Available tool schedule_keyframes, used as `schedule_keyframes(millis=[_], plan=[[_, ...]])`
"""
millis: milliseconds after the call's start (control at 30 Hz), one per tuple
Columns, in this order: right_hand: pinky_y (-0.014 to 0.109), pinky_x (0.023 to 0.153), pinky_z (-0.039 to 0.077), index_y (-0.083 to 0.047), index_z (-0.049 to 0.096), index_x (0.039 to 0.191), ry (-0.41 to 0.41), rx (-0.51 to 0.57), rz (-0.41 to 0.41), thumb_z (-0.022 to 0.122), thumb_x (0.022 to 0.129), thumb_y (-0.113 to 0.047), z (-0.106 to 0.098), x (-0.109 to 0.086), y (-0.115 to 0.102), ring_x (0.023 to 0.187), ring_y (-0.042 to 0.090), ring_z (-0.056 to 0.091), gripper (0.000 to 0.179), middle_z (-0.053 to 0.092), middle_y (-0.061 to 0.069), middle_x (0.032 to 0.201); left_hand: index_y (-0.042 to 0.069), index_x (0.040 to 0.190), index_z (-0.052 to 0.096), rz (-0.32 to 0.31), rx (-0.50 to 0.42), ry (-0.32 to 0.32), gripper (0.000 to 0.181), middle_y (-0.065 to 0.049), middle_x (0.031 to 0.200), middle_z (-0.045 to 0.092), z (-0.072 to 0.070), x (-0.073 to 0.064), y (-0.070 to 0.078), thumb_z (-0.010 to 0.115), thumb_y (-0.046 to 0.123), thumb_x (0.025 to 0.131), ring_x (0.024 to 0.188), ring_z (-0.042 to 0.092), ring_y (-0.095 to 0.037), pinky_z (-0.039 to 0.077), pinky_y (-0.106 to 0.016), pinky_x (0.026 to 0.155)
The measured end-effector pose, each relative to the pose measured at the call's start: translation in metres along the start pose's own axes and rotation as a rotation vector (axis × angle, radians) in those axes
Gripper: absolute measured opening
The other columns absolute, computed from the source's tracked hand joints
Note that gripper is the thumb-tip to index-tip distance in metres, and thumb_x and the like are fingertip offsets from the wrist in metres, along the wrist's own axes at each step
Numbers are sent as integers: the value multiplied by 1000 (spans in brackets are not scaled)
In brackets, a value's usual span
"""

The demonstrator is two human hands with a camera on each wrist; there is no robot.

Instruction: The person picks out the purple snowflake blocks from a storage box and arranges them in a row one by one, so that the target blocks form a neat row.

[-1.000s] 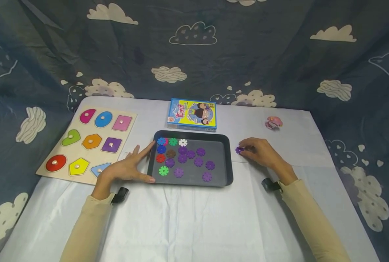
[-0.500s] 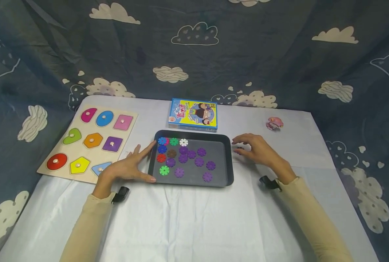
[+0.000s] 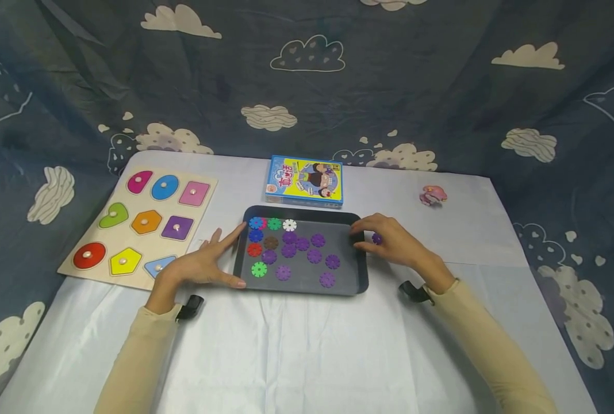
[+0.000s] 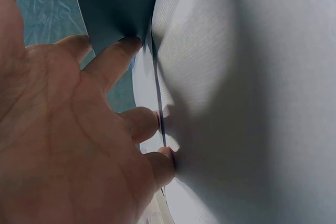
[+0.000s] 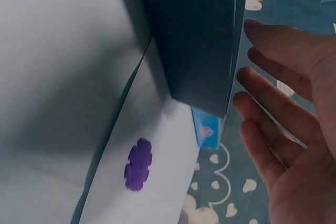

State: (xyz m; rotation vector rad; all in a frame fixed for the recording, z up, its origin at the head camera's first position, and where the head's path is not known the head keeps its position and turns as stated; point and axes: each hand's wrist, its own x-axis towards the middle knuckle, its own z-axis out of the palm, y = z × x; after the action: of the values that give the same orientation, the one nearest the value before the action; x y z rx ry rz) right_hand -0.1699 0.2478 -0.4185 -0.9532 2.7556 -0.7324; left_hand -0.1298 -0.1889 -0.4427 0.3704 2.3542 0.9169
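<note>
A dark grey tray point(image 3: 338, 230) holds several snowflake discs, mostly purple discs point(image 3: 314, 256), with a white disc point(image 3: 289, 225) and other colours at its left side. My left hand point(image 3: 195, 265) spreads thumb and fingers against the tray's left edge. Over the right rim is my right hand point(image 3: 392, 241), fingers loosely bent and nothing between them. In the right wrist view, its fingertips are right at the tray wall point(image 5: 202, 51). One loose purple disc point(image 5: 138, 164) lies on the white cloth beside the tray, just behind the right hand's fingers in the head view.
Left of the tray lies a wooden shape puzzle board point(image 3: 146, 224) with knobbed pieces. A blue and yellow box point(image 3: 304, 181) sits behind the tray. A small pink toy point(image 3: 433, 195) is at the back right. Dark cloud-print fabric point(image 3: 307, 86) hangs behind the table.
My right hand has let go of the purple disc on the cloth and moved left to the tray's right rim. The left hand has stayed at the tray's left edge.
</note>
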Motion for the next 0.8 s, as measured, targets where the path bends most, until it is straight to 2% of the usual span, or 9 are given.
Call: schedule_keyframes(millis=[167,367,500,800], plan=[[46,94,52,-6,72,116,-17,-7,-26,78,88,-20,4,5,-3,114,26,62,32,71,8,123,46,158,-6,7,-4,3,127,-28,164,-14,0,-1,0,86,54,71,144,-8,-64,5,-84,107],[47,101,51,-4,72,116,-53,-4,-83,78,88,-20,13,9,-7,115,26,65,32,71,9,121,46,158,-6,-2,2,1,128,-28,164,-14,0,0,-1,86,55,70,144,-8,-65,6,-84,106],[49,101,51,-3,72,116,-77,19,-137,79,87,-19,18,12,-9,116,28,65,33,71,10,121,47,158,-7,-11,4,-4,127,-28,164,-15,0,0,-1,86,55,71,144,-8,-65,6,-84,106],[46,106,49,-6,73,115,-133,55,-128,80,86,-20,28,18,-12,121,26,63,33,71,7,123,48,158,-6,-10,4,-5,126,-27,165,-15,0,0,0,86,55,71,145,-8,-64,5,-83,108]])
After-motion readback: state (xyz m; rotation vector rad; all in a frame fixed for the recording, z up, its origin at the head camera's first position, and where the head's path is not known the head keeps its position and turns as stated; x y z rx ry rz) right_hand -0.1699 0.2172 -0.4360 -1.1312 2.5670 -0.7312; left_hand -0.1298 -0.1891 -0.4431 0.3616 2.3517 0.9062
